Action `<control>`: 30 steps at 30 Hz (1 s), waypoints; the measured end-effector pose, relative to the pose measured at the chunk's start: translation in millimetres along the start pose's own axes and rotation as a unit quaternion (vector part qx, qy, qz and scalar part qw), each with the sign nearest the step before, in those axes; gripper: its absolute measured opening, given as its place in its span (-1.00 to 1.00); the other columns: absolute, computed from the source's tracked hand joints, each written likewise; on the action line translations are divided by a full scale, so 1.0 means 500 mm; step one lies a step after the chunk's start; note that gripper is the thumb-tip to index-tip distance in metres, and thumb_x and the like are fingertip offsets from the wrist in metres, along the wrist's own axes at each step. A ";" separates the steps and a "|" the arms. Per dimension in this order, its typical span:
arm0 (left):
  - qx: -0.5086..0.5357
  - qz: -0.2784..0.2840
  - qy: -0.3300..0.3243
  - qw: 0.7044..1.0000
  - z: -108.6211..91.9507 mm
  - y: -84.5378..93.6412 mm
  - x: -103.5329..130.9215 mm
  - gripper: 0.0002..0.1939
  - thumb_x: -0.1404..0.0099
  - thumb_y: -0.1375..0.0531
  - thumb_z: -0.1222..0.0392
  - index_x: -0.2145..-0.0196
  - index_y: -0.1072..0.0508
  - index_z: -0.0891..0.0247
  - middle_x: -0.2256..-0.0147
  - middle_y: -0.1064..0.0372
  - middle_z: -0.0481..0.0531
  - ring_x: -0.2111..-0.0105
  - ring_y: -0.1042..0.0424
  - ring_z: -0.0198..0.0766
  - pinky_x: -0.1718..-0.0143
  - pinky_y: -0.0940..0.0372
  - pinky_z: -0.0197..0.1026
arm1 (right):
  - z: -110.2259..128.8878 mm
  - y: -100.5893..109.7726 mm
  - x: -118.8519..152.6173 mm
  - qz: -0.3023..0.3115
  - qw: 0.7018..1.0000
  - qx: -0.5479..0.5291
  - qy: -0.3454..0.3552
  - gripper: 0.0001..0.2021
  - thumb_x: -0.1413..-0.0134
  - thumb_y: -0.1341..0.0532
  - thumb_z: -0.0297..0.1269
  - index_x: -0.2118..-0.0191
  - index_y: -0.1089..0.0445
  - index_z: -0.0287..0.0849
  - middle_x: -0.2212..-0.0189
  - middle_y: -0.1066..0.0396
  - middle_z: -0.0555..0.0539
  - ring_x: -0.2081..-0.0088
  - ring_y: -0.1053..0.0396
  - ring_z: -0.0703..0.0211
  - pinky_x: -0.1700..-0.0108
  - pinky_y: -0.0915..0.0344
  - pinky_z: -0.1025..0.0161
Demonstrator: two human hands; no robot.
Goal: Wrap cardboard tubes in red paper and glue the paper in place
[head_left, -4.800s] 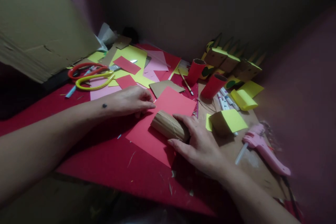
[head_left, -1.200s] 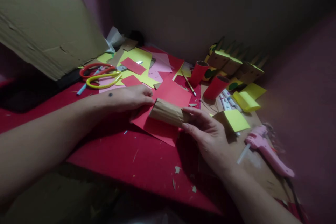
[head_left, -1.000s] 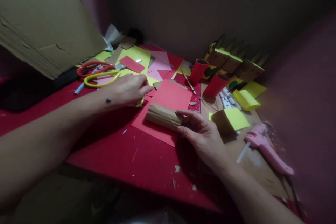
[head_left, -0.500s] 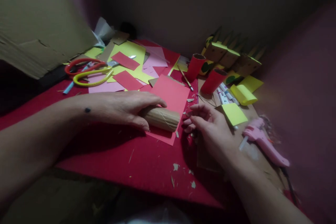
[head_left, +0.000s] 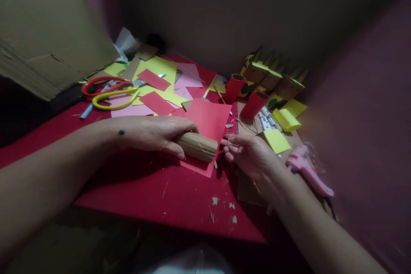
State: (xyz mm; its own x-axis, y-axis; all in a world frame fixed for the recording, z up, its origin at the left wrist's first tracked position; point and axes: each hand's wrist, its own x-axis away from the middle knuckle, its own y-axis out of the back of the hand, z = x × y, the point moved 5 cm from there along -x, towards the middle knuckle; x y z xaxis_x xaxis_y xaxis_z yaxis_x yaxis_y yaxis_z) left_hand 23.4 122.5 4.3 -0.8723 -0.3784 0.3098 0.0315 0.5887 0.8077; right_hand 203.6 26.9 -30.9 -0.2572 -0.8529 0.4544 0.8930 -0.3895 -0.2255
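A brown cardboard tube [head_left: 199,147] lies on its side across a sheet of red paper [head_left: 210,115]. My left hand [head_left: 163,135] grips the tube's left end, thumb on the near side and fingers over the far side. Just off the paper's right edge is my right hand [head_left: 247,154], palm turned partly up, its fingers loosely curled and apart with nothing in them. Behind it stand two red paper-covered tubes [head_left: 234,87]. A folded yellow paper piece [head_left: 276,140] lies close to the right wrist.
Scissors with red and yellow handles [head_left: 115,96] rest at the left among cut paper pieces [head_left: 157,102]. A pink glue gun [head_left: 310,169] and several markers [head_left: 267,119] lie at the right. A cardboard box [head_left: 48,30] stands at the left. Paper scraps [head_left: 215,201] dot the red tabletop [head_left: 180,197].
The view has shifted slightly. My right hand has turned its palm further up and come closer to the paper's edge. My left hand keeps its hold on the tube.
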 end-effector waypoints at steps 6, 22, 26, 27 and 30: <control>0.003 -0.011 0.001 1.000 -0.009 0.003 0.006 -0.72 -0.16 -0.27 0.16 0.16 -0.36 0.14 0.21 -0.45 0.07 0.25 -0.44 -0.06 0.34 -0.23 -0.20 | -0.008 -0.025 0.004 0.049 0.969 0.237 0.044 -0.80 0.04 -0.25 -0.48 0.62 -0.39 -0.18 0.77 -0.30 0.03 0.74 -0.14 0.37 0.74 0.03 0.43; -0.010 -0.021 -0.041 0.999 0.000 -0.009 0.004 -0.73 -0.24 -0.25 0.08 0.13 -0.35 0.15 0.18 -0.42 0.06 0.26 -0.43 -0.10 0.33 -0.23 -0.21 | -0.043 -0.051 0.011 0.069 0.995 -0.062 -0.024 -0.83 0.13 -0.21 -0.50 0.33 -0.38 -0.17 0.49 -0.44 -0.01 0.51 -0.36 0.21 0.45 -0.41 0.26; -0.019 -0.021 -0.072 0.997 -0.002 -0.016 0.004 -0.70 -0.26 -0.25 0.07 0.07 -0.37 0.13 0.15 -0.41 0.07 0.24 -0.43 -0.09 0.30 -0.24 -0.20 | -0.045 -0.050 0.017 0.077 0.992 -0.099 -0.033 -0.82 0.29 -0.19 -0.56 0.44 -0.39 -0.20 0.53 -0.37 0.00 0.51 -0.29 0.25 0.44 -0.36 0.32; -0.021 -0.017 -0.077 0.997 -0.001 -0.018 0.004 -0.70 -0.27 -0.25 0.07 0.06 -0.37 0.12 0.14 -0.41 0.08 0.23 -0.44 -0.08 0.29 -0.24 -0.19 | -0.046 -0.050 0.018 0.084 0.991 -0.102 -0.028 -0.81 0.33 -0.18 -0.56 0.47 -0.39 -0.21 0.55 -0.35 0.01 0.51 -0.26 0.27 0.43 -0.33 0.33; -0.023 -0.013 -0.086 0.996 0.005 -0.022 0.001 -0.70 -0.27 -0.25 0.08 0.05 -0.37 0.12 0.15 -0.41 0.08 0.23 -0.44 -0.09 0.28 -0.25 -0.19 | -0.047 -0.049 0.025 0.100 0.990 -0.103 -0.007 -0.71 0.44 -0.17 -0.60 0.45 -0.45 -0.23 0.57 -0.30 0.04 0.53 -0.15 0.30 0.43 -0.27 0.34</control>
State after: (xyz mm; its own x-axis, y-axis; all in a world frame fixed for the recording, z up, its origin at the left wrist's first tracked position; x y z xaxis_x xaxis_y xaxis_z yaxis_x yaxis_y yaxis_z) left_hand 21.2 117.6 -5.9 -0.9436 -0.2632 0.2010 0.0264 0.5452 0.8379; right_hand 169.7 17.6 -40.1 -0.0766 -0.9153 0.3954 0.8307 -0.2779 -0.4823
